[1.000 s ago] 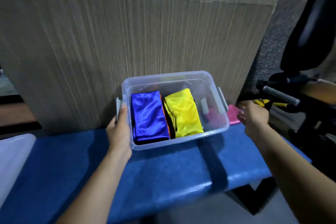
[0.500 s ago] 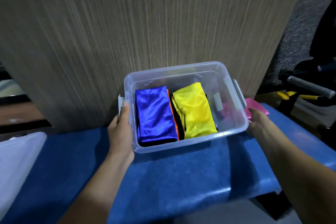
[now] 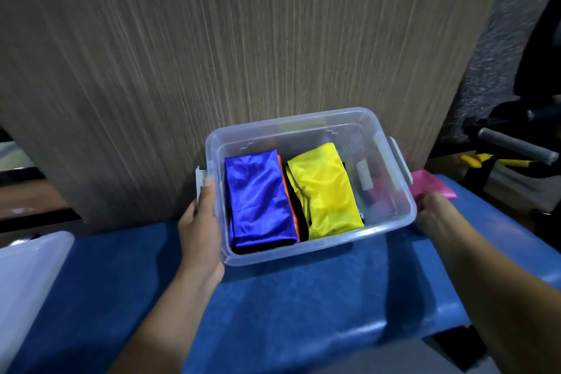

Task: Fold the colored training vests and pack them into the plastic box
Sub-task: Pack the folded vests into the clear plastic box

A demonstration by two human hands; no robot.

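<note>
Resting against the left end of the plastic box (image 3: 309, 252), the left hand (image 3: 200, 231) lies with its palm along the wall and its thumb up on the rim beside the grey side latch (image 3: 200, 179); the fingers are hidden behind the hand, so whether they curl under the box cannot be told. The right hand (image 3: 432, 215) sits at the box's right near corner, touching the pink vest (image 3: 431, 182) that lies on the surface (image 3: 303, 313) just outside the box; its fingers are blurred and partly hidden, so its grip cannot be told. Both forearms reach in from the near edge. Inside the box, the folded blue vest (image 3: 258, 197) lies at the left and the folded yellow vest (image 3: 324, 188) beside it, with orange and black fabric edges between them. A wood-grain panel (image 3: 212, 55) stands directly behind the box. A translucent lid (image 3: 27, 276) lies at the far left of the surface. Dark equipment with a grey bar (image 3: 516, 146) stands at the right.
</note>
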